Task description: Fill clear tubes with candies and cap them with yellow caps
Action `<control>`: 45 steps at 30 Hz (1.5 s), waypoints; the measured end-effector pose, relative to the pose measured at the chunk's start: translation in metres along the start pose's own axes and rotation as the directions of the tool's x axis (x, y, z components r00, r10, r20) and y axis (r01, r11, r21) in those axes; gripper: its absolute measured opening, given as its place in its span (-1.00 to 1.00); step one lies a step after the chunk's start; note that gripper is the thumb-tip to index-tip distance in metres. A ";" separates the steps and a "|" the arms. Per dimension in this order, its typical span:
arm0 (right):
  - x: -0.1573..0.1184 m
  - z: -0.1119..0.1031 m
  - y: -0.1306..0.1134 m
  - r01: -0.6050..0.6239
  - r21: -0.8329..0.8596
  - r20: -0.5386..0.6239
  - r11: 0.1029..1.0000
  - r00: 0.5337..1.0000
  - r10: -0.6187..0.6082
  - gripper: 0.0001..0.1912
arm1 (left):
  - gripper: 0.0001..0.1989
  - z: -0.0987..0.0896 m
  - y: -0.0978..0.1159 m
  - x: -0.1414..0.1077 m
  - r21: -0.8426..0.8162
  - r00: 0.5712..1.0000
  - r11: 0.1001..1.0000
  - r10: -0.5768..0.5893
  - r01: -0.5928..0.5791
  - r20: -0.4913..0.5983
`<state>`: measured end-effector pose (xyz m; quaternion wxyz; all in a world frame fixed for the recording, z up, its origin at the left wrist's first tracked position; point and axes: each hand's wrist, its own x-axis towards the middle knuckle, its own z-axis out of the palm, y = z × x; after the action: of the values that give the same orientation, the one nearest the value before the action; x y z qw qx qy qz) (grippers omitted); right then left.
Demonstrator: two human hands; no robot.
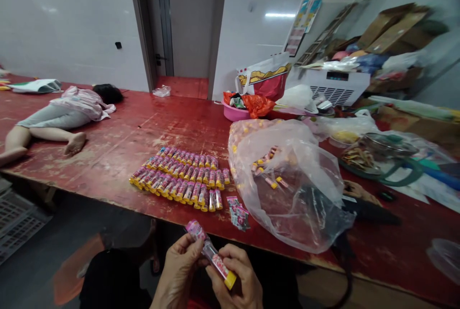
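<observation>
My left hand (178, 270) and my right hand (237, 275) both grip a clear plastic tube (212, 256) below the table's front edge. The tube has a pink label and a yellow cap, and the cap points down to the right. Several similar tubes (179, 177) lie side by side in rows on the red worn table (118, 155), beyond my hands. A few pink wrappers (237, 213) lie to the right of the rows. Next to them is a large clear plastic bag (287, 184) holding loose tubes and yellow pieces.
A person (68, 115) lies on the table at the far left. Toward the back right are a pink basin (235, 111), a white appliance (334, 86), bags and cardboard boxes (391, 31). A metal bowl (388, 143) stands on the right. A grey crate (17, 220) sits on the floor.
</observation>
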<state>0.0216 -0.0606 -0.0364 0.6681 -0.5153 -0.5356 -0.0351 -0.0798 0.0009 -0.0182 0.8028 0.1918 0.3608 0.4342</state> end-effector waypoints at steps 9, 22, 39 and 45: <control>-0.001 -0.005 0.010 0.346 -0.395 0.043 0.851 0.933 -0.359 -0.74 | -0.59 0.009 0.002 -0.008 0.092 0.996 0.992 0.088 -0.089 0.012; 0.026 -0.040 -0.001 -0.197 0.259 0.547 0.946 0.837 0.024 -0.67 | -0.53 0.005 0.012 -0.013 0.072 0.996 0.997 0.011 -0.017 0.090; 0.013 -0.037 -0.001 0.110 -0.027 0.224 0.994 0.969 -0.101 -0.59 | -0.57 0.009 0.001 -0.020 0.195 0.953 0.980 -0.091 0.035 0.290; 0.008 -0.036 0.000 0.120 -0.106 0.230 0.987 0.969 -0.093 -0.59 | -0.62 0.014 0.007 -0.021 0.141 0.974 0.987 -0.110 0.083 0.200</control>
<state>0.0500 -0.0825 -0.0266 0.5685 -0.5255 -0.6315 -0.0444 -0.0812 -0.0129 0.0038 0.8417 0.2710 0.3120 0.3474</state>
